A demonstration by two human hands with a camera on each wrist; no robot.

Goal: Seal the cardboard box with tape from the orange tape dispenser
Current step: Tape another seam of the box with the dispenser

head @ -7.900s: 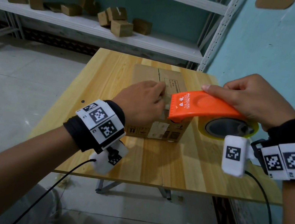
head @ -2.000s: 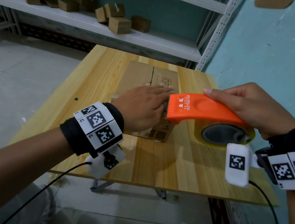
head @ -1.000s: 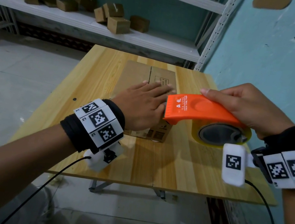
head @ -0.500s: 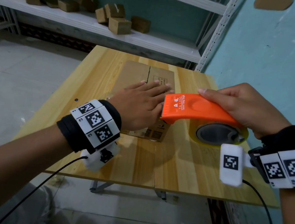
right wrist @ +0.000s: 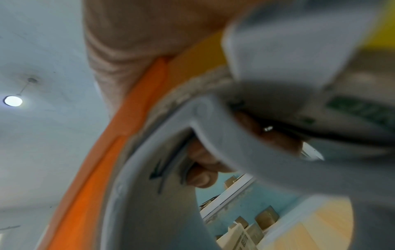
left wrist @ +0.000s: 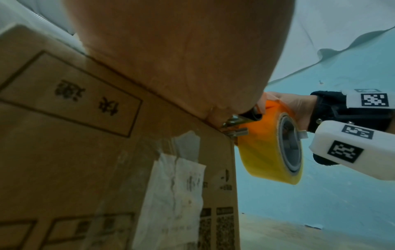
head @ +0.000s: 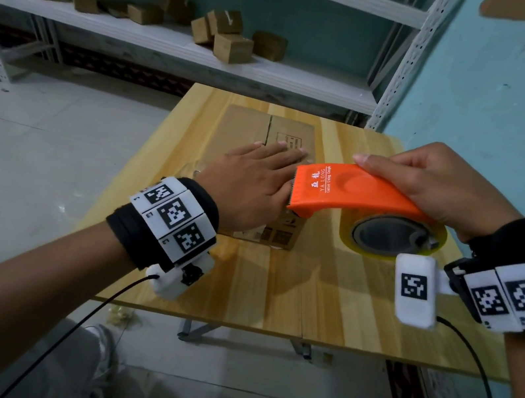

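A brown cardboard box (head: 248,127) with closed flaps stands on the wooden table (head: 324,296). My left hand (head: 257,177) lies flat on its top with straight fingers, pressing down near the right side. My right hand (head: 437,183) grips the orange tape dispenser (head: 353,189) from above, its toothed front edge just beside my left hand at the box's near right corner. The yellowish tape roll (head: 393,238) hangs under it. In the left wrist view the box side (left wrist: 107,169) with a paper label fills the frame, and the dispenser (left wrist: 271,145) meets the top corner.
Grey metal shelving (head: 275,72) behind the table holds several small cardboard boxes (head: 231,44). A blue wall (head: 513,102) runs close along the table's right side. Pale floor (head: 37,144) lies to the left.
My left hand has gone from curled fingers at the dispenser's edge to lying flat on the box top. The dispenser has stayed near the box's right corner, shifting slightly.
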